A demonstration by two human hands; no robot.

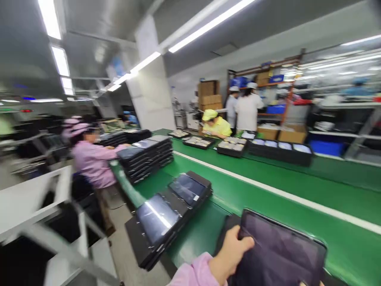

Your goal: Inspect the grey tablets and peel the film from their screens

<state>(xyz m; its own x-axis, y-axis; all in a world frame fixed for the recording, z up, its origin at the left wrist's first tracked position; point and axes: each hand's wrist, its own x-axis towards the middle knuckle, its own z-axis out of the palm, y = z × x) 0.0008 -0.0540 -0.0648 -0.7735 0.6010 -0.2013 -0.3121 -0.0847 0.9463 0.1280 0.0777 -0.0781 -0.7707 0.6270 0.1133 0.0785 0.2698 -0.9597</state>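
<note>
A dark tablet [282, 248] with a black frame and a glossy face is tilted up at the lower right. My left hand [232, 254], in a pink sleeve, grips its left edge with the thumb on the front; the fingers behind are hidden. Only small bits of my right hand [303, 283] show at the bottom edge, at the tablet's lower right side. Behind the tablet lies a black tray [223, 234], mostly covered. To the left, another black tray [171, 198] carries two dark screens [157, 218] side by side.
A green conveyor table [268, 186] with a white line runs across. Stacked black trays [145, 159] stand beyond, near a pink-clad co-worker [92, 159]. Across the table sits a person in yellow [218, 125] by trays of parts [232, 147]. A white rack [44, 202] stands left.
</note>
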